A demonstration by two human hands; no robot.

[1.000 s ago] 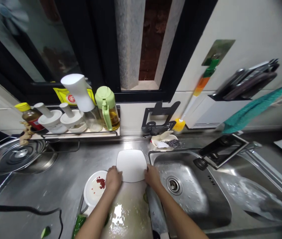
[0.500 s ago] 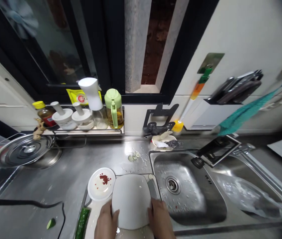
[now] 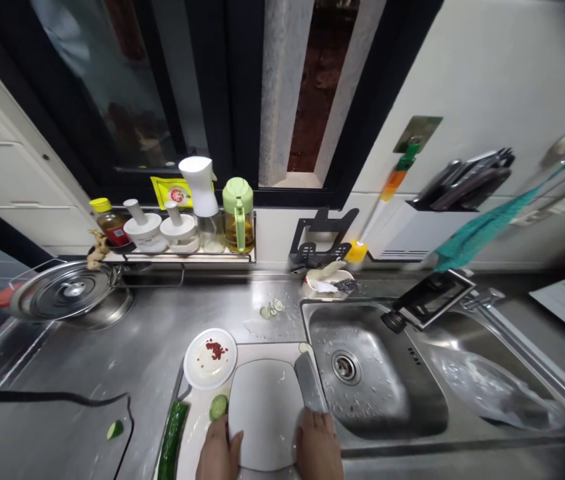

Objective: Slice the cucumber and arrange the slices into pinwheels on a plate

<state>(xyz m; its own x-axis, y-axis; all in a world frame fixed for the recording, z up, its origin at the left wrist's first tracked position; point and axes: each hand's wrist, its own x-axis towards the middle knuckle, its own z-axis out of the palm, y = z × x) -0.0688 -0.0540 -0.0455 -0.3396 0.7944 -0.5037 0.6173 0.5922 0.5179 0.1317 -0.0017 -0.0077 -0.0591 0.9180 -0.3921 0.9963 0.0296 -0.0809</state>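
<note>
A person's two bare hands grip a squarish white plate [image 3: 266, 413] at the near middle of a steel kitchen counter [image 3: 152, 327], the left hand [image 3: 218, 453] clamped on its left edge with the thumb over the top, the right hand [image 3: 319, 443] closed on its right edge. The plate lies over a pale cutting board [image 3: 195, 430]; whether it rests there or is held just above cannot be told from this angle. A thick cucumber slice [image 3: 219, 407] sits on the board between the left hand and a round white dish [image 3: 210, 377], whose scattering of chopped red pieces [image 3: 216, 349] shows at the far left corner. A whole length of cucumber [image 3: 171, 440] runs along the board's left edge, and a broad knife blade [image 3: 310, 383] lies to the right of the plate, beside the sink [image 3: 387, 400]. Beyond the board, thin pale-green slices [image 3: 272, 310] are grouped on wet metal. At left, a cucumber end [image 3: 114, 430] lies near a black cord [image 3: 62, 398], with a lidded pot [image 3: 73, 290] farther back. Along the far wall, a rack holds a green-topped oil jug [image 3: 238, 217] and seasoning jars [image 3: 145, 233]; at far right, knives stand in a white holder [image 3: 402, 233] beside a teal cloth [image 3: 482, 230], while a clear plastic bag [image 3: 492, 387] lies to the right of the sink's drain [image 3: 346, 367]
</note>
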